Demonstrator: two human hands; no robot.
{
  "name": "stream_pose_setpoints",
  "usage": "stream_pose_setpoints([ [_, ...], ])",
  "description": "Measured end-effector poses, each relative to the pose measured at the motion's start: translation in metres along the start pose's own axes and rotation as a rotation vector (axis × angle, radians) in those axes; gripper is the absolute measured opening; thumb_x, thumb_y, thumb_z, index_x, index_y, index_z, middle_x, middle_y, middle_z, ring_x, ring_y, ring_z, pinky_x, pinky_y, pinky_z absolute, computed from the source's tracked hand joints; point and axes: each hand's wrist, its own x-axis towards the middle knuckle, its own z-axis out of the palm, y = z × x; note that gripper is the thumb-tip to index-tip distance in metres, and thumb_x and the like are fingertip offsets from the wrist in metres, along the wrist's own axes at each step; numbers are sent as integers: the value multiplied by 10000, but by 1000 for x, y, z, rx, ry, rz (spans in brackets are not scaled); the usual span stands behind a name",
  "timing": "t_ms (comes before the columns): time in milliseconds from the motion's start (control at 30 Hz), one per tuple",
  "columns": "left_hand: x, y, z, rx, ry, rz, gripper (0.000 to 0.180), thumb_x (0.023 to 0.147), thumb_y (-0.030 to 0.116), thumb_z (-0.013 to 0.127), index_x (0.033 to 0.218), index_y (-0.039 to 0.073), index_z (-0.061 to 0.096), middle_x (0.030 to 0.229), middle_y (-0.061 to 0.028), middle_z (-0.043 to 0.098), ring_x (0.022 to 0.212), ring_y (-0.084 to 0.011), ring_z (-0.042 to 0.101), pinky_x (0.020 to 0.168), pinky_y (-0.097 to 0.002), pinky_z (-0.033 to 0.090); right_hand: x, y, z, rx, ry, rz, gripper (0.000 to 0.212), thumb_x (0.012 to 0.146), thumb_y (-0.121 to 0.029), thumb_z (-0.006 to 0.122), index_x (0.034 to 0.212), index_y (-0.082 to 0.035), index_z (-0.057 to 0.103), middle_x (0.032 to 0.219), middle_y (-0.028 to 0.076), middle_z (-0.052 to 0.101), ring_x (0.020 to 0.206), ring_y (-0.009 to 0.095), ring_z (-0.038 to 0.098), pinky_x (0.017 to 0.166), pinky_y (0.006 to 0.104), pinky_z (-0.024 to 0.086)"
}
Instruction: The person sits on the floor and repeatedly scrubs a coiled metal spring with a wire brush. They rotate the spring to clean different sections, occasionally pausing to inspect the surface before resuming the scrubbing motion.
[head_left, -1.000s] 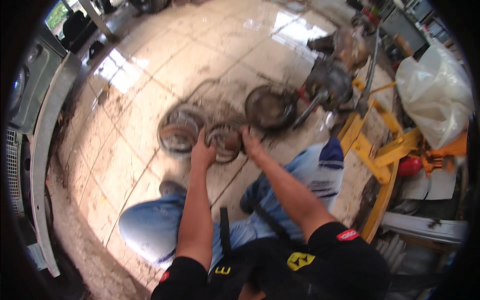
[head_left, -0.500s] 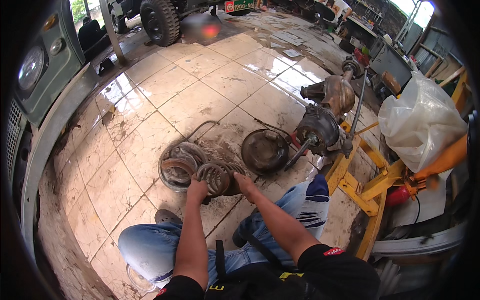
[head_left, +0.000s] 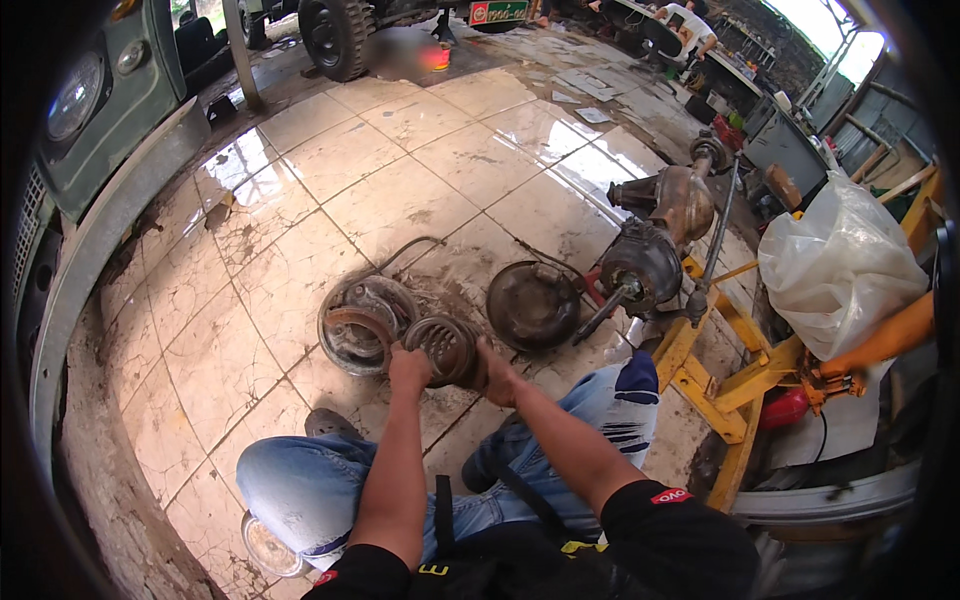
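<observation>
A dark, dirty coil spring [head_left: 441, 345] is held between my two hands just above the floor, one end facing up toward me. My left hand [head_left: 408, 371] is closed on its near left side, my right hand [head_left: 497, 374] on its right side, where the fingers are partly hidden. Left of the spring, almost touching it, lies a round brake backing plate [head_left: 335, 350] with a curved, rusty brake shoe [head_left: 362, 322] on it. A dark round plate [head_left: 533, 306] rests on the tiles to the right of my hands.
A greasy axle assembly [head_left: 683, 197] sits on a yellow stand [head_left: 708, 392] at the right. Beyond it hangs a clear plastic bag [head_left: 840, 265]. A green vehicle [head_left: 95, 140] is at the left, and another person [head_left: 690, 30] is far back right.
The coil spring has turned, its open end now shifted slightly right. My right hand has moved round its side and sits lower. The whole view has also shifted a little.
</observation>
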Motion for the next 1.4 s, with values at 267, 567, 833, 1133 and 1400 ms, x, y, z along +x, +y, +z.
stream_pose_setpoints([
  [267,10,-12,6,63,-13,51,551,874,198,422,1355,-66,383,1204,-352,557,1144,-451,543,967,-457,422,5,9,-2,13,-16,92,687,1000,-564,313,1418,-25,394,1411,130,477,1294,256,466,1110,436,362],
  [567,-4,6,8,92,-53,26,605,867,200,431,1401,-56,307,1234,-341,549,1181,-432,532,991,-457,422,13,22,-17,-46,124,192,638,1020,-535,260,1347,-32,478,1379,153,508,1284,258,479,1127,422,337],
  [833,5,-23,11,208,-33,31,633,898,223,444,1448,-20,249,1286,-324,524,1189,-431,529,1003,-455,421,-1,14,8,30,76,115,631,1014,-530,307,1366,-27,455,1359,140,524,1256,263,500,1111,424,356],
  [1133,-13,-7,-5,139,-35,-13,658,905,236,456,1459,-38,232,1274,-329,531,1163,-441,542,988,-456,436,14,18,1,-6,191,119,606,996,-508,404,1374,-38,459,1334,124,540,1227,254,512,1091,396,362],
  [1400,-23,1,-14,129,-109,-30,647,867,182,466,1458,-18,298,1338,-307,494,1191,-399,537,970,-456,445,3,9,7,-107,201,132,626,1001,-516,386,1350,-3,471,1298,130,569,1212,259,526,1086,382,374],
])
